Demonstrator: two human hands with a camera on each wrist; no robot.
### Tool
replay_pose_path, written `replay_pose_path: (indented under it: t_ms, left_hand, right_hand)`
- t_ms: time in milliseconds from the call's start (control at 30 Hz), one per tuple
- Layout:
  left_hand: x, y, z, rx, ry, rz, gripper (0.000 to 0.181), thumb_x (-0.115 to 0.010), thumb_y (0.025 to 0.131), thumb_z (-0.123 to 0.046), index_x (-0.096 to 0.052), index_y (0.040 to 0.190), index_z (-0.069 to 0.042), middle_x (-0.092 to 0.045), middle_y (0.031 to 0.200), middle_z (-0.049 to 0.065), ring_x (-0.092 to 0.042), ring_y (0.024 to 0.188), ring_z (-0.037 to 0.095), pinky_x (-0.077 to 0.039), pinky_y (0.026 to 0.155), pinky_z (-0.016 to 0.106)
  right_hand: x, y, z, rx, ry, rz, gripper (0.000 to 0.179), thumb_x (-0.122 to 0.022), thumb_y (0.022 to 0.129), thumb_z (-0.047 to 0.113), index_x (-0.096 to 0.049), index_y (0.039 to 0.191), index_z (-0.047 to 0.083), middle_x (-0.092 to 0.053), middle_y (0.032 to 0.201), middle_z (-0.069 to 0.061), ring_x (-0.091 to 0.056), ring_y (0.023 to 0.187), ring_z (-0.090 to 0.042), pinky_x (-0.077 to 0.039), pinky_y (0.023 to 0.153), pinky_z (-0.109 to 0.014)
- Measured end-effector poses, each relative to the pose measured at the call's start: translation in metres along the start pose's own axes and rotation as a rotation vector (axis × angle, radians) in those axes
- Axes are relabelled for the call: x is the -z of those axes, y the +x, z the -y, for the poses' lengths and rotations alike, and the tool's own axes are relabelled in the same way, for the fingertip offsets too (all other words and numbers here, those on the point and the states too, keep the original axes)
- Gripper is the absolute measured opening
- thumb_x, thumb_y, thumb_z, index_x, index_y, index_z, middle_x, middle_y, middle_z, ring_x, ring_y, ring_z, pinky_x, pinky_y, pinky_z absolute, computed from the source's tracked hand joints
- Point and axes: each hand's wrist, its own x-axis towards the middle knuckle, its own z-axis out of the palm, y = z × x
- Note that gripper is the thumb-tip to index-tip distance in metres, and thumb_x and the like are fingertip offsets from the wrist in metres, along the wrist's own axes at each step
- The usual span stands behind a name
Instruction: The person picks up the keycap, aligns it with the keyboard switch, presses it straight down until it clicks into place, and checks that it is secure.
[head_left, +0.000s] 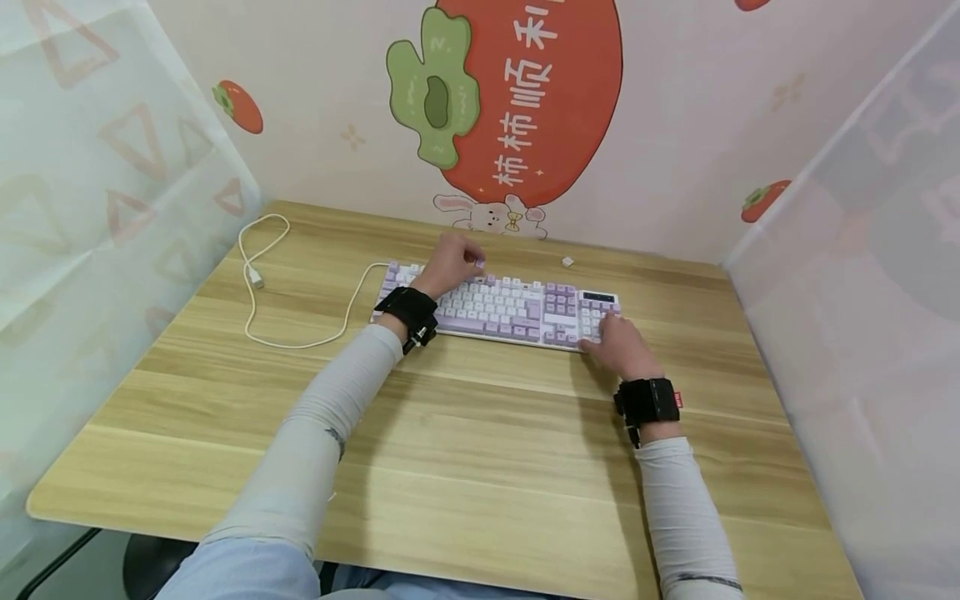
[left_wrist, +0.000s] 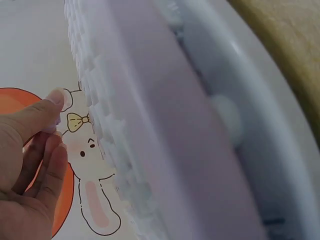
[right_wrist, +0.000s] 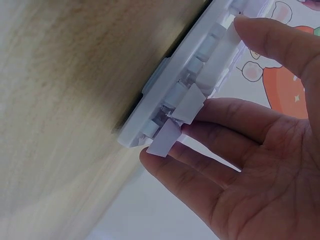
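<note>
A purple and white keyboard lies across the middle of the table. Over its back row, toward the left half, my left hand pinches a small purple keycap between thumb and fingertips. The left wrist view shows that keycap mostly covered by the fingers. At the keyboard's right end rests my right hand, thumb at the front edge and fingers over the number pad. In the right wrist view, the relaxed fingers lie right at the end keys.
A loose white keycap sits on the table behind the keyboard. The white cable loops off to the left, its USB plug lying on the wooden table. A printed wall stands along the back edge.
</note>
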Motion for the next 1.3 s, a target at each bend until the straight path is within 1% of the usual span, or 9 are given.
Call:
replay_pose_path:
  t_ms: [233,400,633,800,867,933,1033,1167,1300]
  left_hand:
    - [-0.005,-0.001,0.003,0.033,0.01,0.02,0.025,-0.08,0.085,-0.001,-0.076,0.108,0.006,-0.072,0.1,0.017,-0.063,0.089,0.027,-0.053,0.079,0.037]
    - [-0.009,0.0,0.002,0.056,0.04,0.051,0.023,-0.082,0.085,-0.005,-0.077,0.105,0.004,-0.071,0.1,0.015,-0.063,0.09,0.027,-0.053,0.081,0.039]
    - [-0.011,0.003,0.004,0.134,0.068,0.095,0.017,-0.082,0.086,-0.009,-0.079,0.101,-0.001,-0.072,0.1,0.011,-0.064,0.092,0.026,-0.055,0.083,0.039]
    - [-0.01,0.003,0.001,0.104,0.102,0.134,0.015,-0.079,0.089,-0.008,-0.079,0.102,0.0,-0.074,0.102,0.012,-0.065,0.094,0.026,-0.055,0.085,0.04]
    - [-0.009,0.002,0.001,0.084,0.115,0.158,0.012,-0.077,0.09,-0.007,-0.08,0.099,0.0,-0.074,0.096,0.01,-0.063,0.089,0.023,-0.054,0.083,0.037]
    - [-0.008,0.0,-0.001,0.052,0.128,0.197,0.011,-0.073,0.093,-0.006,-0.078,0.09,0.003,-0.066,0.082,0.01,-0.057,0.08,0.023,-0.05,0.079,0.035]
    - [-0.005,0.0,-0.002,0.011,0.138,0.225,0.015,-0.069,0.096,-0.004,-0.078,0.089,0.004,-0.067,0.082,0.012,-0.058,0.081,0.024,-0.05,0.082,0.034]
    - [-0.003,0.002,0.0,-0.015,0.125,0.228,0.017,-0.064,0.098,-0.001,-0.079,0.091,0.005,-0.071,0.087,0.015,-0.061,0.083,0.026,-0.051,0.086,0.034]
    - [0.0,0.003,0.002,-0.032,0.106,0.237,0.019,-0.062,0.098,0.001,-0.077,0.088,0.006,-0.068,0.082,0.016,-0.057,0.078,0.026,-0.05,0.083,0.035]
  right_hand:
    - [-0.001,0.0,-0.002,0.001,0.017,0.008,0.041,-0.068,0.096,0.031,-0.052,0.104,-0.006,-0.056,0.086,-0.016,-0.052,0.069,-0.024,-0.046,0.057,-0.033]
    - [0.0,0.0,-0.002,0.009,0.014,0.001,0.041,-0.068,0.095,0.03,-0.052,0.104,-0.007,-0.055,0.085,-0.016,-0.052,0.068,-0.024,-0.046,0.057,-0.033]
    - [0.001,0.0,-0.001,0.007,0.005,0.003,0.042,-0.068,0.096,0.03,-0.053,0.105,-0.008,-0.056,0.087,-0.017,-0.052,0.071,-0.026,-0.046,0.059,-0.034]
    - [0.001,-0.001,0.0,0.0,0.007,0.005,0.042,-0.068,0.096,0.03,-0.052,0.105,-0.007,-0.056,0.086,-0.016,-0.052,0.07,-0.025,-0.045,0.058,-0.033]
    - [0.001,-0.002,0.001,-0.004,0.016,0.011,0.042,-0.068,0.096,0.03,-0.052,0.105,-0.007,-0.056,0.086,-0.016,-0.052,0.069,-0.024,-0.046,0.057,-0.033]
    - [0.001,-0.002,0.001,-0.003,0.022,0.014,0.041,-0.068,0.095,0.029,-0.052,0.105,-0.007,-0.055,0.086,-0.016,-0.051,0.068,-0.024,-0.045,0.057,-0.033]
    - [0.0,-0.002,0.001,0.004,0.013,0.001,0.04,-0.068,0.095,0.029,-0.052,0.103,-0.007,-0.054,0.085,-0.016,-0.051,0.069,-0.024,-0.045,0.057,-0.033]
    - [0.001,-0.001,0.001,0.016,-0.005,-0.017,0.041,-0.069,0.095,0.029,-0.052,0.102,-0.008,-0.054,0.085,-0.016,-0.051,0.07,-0.025,-0.044,0.058,-0.034]
    - [0.002,-0.002,0.002,0.012,-0.001,-0.01,0.041,-0.069,0.095,0.029,-0.052,0.103,-0.008,-0.054,0.085,-0.016,-0.051,0.069,-0.025,-0.045,0.057,-0.033]
